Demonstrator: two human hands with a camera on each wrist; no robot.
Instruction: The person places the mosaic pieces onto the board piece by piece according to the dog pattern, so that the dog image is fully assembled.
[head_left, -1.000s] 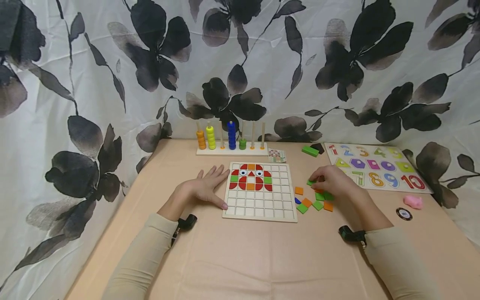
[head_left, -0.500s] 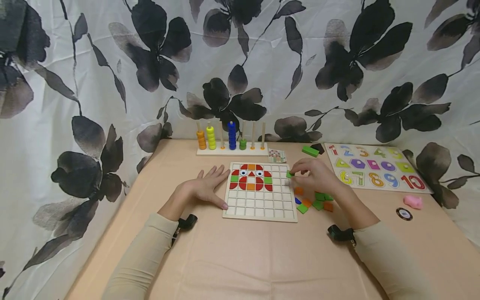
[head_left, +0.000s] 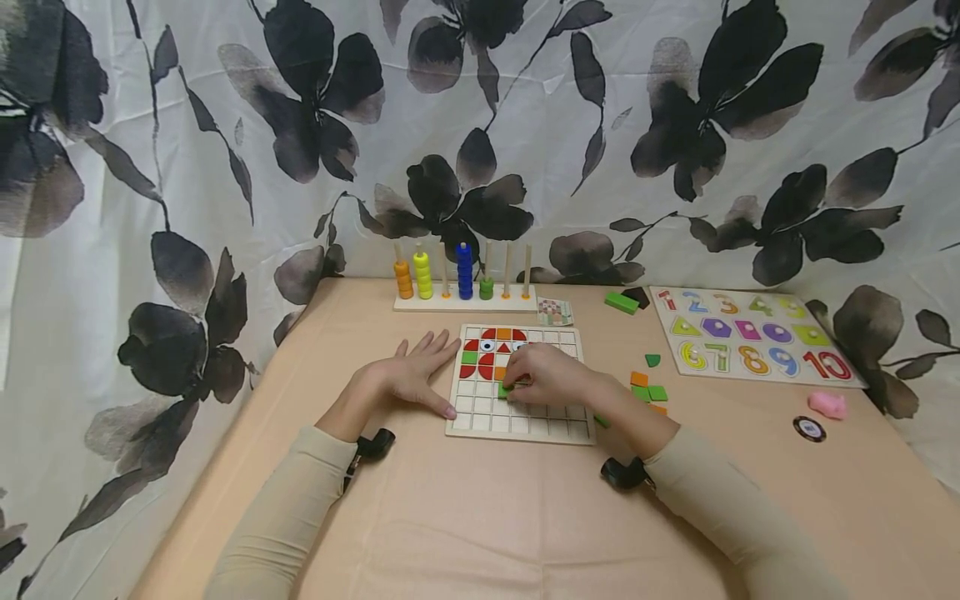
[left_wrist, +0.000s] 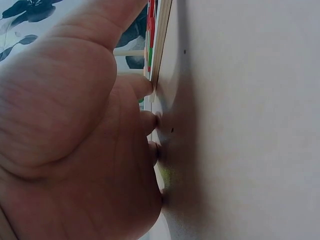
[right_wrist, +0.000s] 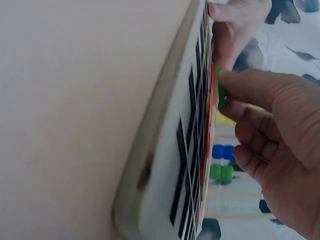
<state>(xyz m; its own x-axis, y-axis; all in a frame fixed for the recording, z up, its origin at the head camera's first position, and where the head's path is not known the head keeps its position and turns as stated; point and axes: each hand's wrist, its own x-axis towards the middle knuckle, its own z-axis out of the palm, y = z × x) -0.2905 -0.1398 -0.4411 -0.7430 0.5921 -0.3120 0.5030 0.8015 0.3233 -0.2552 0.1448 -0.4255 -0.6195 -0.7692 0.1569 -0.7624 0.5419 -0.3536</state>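
A white grid board (head_left: 480,425) lies at the table's middle, with red, orange, green and white tiles forming a pattern in its upper left. My right hand (head_left: 551,375) pinches a green tile (head_left: 503,390) between thumb and fingers, close over the board just below the orange tile of the pattern. In the right wrist view, the green tile (right_wrist: 221,87) stands on edge in the fingertips. My left hand (head_left: 408,375) rests beside the board's left edge, fingers spread, the thumb at its lower left corner. The right hand covers part of the pattern.
Loose green and orange tiles (head_left: 657,393) lie right of the board. Behind it stand a bead counting rack (head_left: 465,304) and a small picture card (head_left: 555,312). At right are a number puzzle board (head_left: 757,333), a green block (head_left: 621,302), a pink pig figure (head_left: 827,405) and a round chip (head_left: 808,428).
My right hand has picked a green tile from the loose pile and carried it left over the board, below the pattern. The left hand has stayed in place.
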